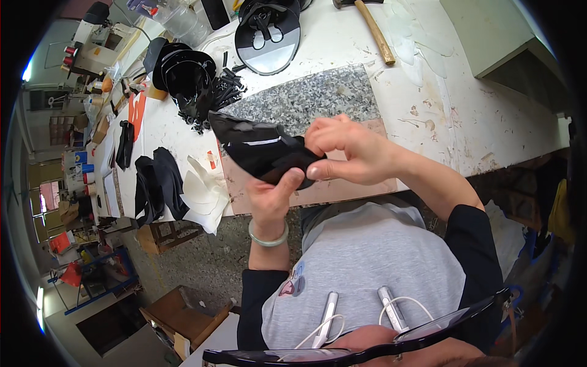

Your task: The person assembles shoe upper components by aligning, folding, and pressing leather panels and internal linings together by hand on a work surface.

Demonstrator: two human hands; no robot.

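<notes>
Above the bench's near edge, I hold a black, folded leather-like piece [260, 147], shaped like a shoe upper, with a pointed far-left end and a thin white line along its fold. My left hand [273, 192] grips its lower edge from beneath, thumb pressed on top. At its right end my right hand [348, 150] is closed, thumb and bent fingers pinching the edge. Behind the piece lies a speckled grey stone slab [324, 92], and under my hands is a pinkish-brown board [367, 177].
Black curved pieces [183, 70] and a heap of short black strips [227, 88] lie at the far left. Nearer are dark cut pieces [159, 183] and white sheets [205, 189]. A hammer [374, 33] lies at the back; a grey-green box [495, 37] stands far right.
</notes>
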